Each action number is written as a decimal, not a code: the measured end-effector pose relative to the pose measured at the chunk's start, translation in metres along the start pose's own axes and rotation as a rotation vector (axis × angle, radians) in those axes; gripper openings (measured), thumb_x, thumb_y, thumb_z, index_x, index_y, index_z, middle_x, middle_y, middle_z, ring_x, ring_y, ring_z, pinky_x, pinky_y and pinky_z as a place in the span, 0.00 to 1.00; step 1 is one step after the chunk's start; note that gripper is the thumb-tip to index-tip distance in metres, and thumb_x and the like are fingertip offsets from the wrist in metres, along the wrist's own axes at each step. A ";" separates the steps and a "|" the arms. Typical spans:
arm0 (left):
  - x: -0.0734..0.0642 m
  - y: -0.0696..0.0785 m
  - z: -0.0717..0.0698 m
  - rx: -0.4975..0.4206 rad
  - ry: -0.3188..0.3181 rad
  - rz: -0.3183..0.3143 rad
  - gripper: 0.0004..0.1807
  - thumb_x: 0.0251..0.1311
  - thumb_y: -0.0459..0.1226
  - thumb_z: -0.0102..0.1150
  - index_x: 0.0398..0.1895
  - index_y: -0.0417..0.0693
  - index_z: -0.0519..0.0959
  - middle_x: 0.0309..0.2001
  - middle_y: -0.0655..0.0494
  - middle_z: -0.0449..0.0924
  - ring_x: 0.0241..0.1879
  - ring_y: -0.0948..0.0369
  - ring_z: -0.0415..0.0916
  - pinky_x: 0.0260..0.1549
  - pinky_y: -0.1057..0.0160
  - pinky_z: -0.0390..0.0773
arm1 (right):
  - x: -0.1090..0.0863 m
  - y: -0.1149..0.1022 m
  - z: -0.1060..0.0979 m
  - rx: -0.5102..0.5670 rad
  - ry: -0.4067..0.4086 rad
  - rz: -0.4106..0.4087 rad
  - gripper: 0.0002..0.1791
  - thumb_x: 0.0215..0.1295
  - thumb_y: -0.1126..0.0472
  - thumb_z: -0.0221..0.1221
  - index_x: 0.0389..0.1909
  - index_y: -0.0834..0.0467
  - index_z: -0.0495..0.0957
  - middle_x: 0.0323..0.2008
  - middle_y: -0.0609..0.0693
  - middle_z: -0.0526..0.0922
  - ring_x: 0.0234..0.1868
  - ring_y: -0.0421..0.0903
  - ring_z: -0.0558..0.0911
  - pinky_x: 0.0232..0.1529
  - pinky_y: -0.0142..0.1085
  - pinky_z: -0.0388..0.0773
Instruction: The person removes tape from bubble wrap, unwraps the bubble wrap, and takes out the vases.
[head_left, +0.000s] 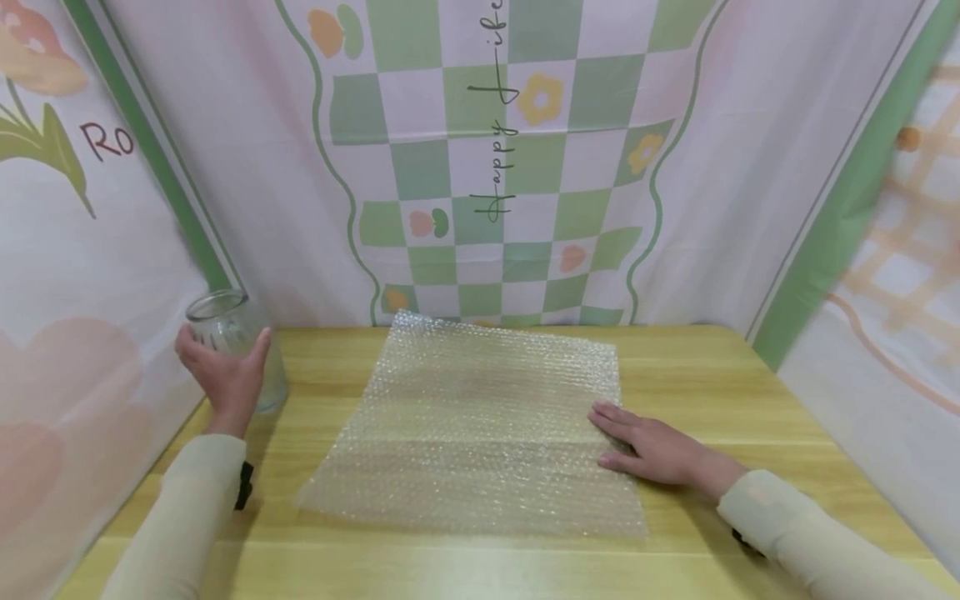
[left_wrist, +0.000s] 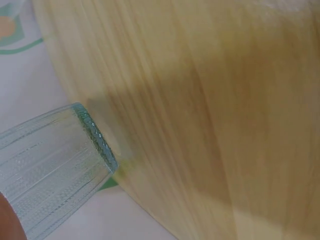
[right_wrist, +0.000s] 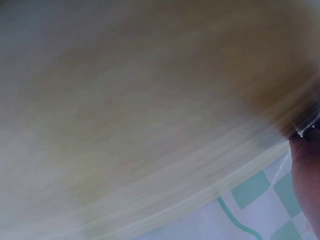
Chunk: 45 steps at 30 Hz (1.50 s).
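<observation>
My left hand (head_left: pixel 228 375) grips a tall, clear glass vase (head_left: pixel 270 379) from the near side, fingers and thumb curved round its upper part. The vase stands nearly upright at the table's left side; its ribbed wall and thick greenish base show in the left wrist view, where the base is at or close to the wood. A sheet of clear bubble wrap (head_left: pixel 480 433) lies spread across the middle of the table. On its right edge rests my right hand (head_left: pixel 652 446), fingers extended. The right wrist view catches only part of that hand (right_wrist: pixel 307 175).
The wooden table (head_left: pixel 697 375) has a light, striped grain. A curtain (head_left: pixel 540 192) with green checks and lettering hangs behind it, and printed cloth walls (head_left: pixel 97 275) stand close on the left and right.
</observation>
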<state>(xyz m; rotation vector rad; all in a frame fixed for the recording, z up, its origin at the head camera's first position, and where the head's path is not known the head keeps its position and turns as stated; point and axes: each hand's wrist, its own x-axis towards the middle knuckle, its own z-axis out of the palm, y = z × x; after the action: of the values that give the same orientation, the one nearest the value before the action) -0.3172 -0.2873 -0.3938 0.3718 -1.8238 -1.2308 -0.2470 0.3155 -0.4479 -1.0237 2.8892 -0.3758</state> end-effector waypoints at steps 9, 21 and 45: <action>0.000 -0.003 -0.002 0.010 0.006 0.017 0.58 0.49 0.46 0.77 0.76 0.44 0.48 0.72 0.46 0.52 0.70 0.59 0.52 0.67 0.69 0.50 | 0.002 0.000 0.000 0.004 -0.001 0.005 0.42 0.73 0.37 0.50 0.74 0.64 0.60 0.74 0.62 0.57 0.73 0.61 0.57 0.67 0.58 0.60; 0.002 -0.007 -0.001 -0.004 -0.004 0.038 0.58 0.50 0.45 0.77 0.75 0.41 0.48 0.72 0.44 0.51 0.70 0.58 0.52 0.67 0.70 0.49 | 0.002 0.000 -0.001 0.004 0.008 0.002 0.41 0.73 0.38 0.51 0.74 0.64 0.60 0.74 0.62 0.57 0.72 0.62 0.58 0.67 0.59 0.61; -0.005 -0.006 -0.002 0.011 -0.001 0.018 0.60 0.48 0.47 0.79 0.76 0.43 0.48 0.72 0.45 0.50 0.71 0.57 0.51 0.67 0.69 0.49 | 0.001 0.001 0.000 0.008 -0.012 0.005 0.42 0.74 0.37 0.50 0.75 0.64 0.59 0.75 0.62 0.56 0.73 0.62 0.58 0.66 0.59 0.61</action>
<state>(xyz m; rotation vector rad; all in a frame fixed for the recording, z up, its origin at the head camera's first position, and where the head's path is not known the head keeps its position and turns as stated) -0.3140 -0.2880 -0.4007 0.3598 -1.8318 -1.2094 -0.2483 0.3160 -0.4484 -1.0132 2.8772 -0.3792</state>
